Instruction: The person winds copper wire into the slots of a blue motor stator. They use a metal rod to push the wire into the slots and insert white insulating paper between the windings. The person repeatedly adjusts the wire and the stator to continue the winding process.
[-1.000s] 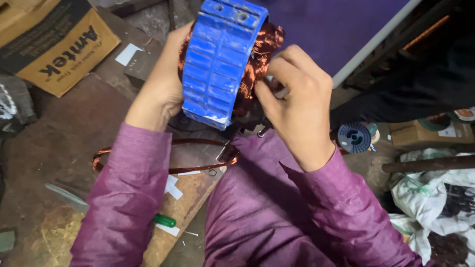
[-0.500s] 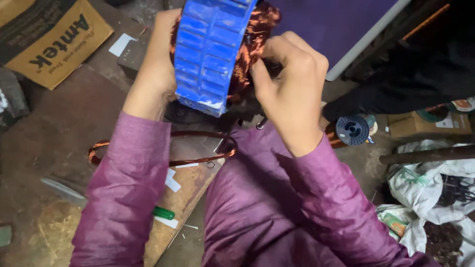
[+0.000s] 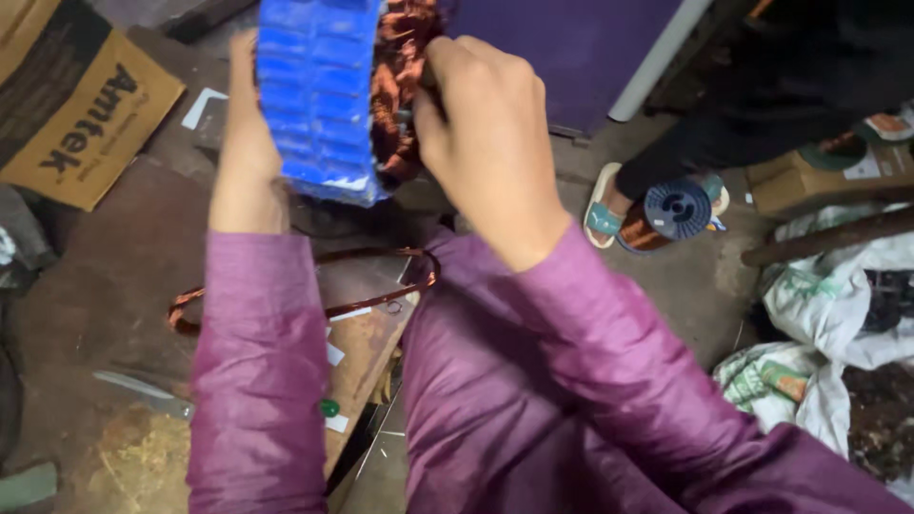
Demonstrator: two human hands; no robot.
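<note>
Blue ribbed motor stator [image 3: 319, 95] held up at far centre, copper windings [image 3: 400, 86] exposed on its right face. Left hand [image 3: 246, 143] flat against the stator's left side, wrapped round it; fingers hidden behind the body. Right hand [image 3: 486, 143] closed, fingers together, pressed onto the windings; what they pinch cannot be told. Below, a loose copper wire loop [image 3: 381, 286] lies on the wooden board [image 3: 367, 357]. Wire spool [image 3: 666, 214] on floor at right; cardboard box [image 3: 81, 114] far left.

Dirty workshop floor [image 3: 114, 286]: flattened cardboard box [image 3: 81, 124], copper wire loop [image 3: 381, 297], blue wire spool [image 3: 671, 211], white sacks [image 3: 838, 295].
</note>
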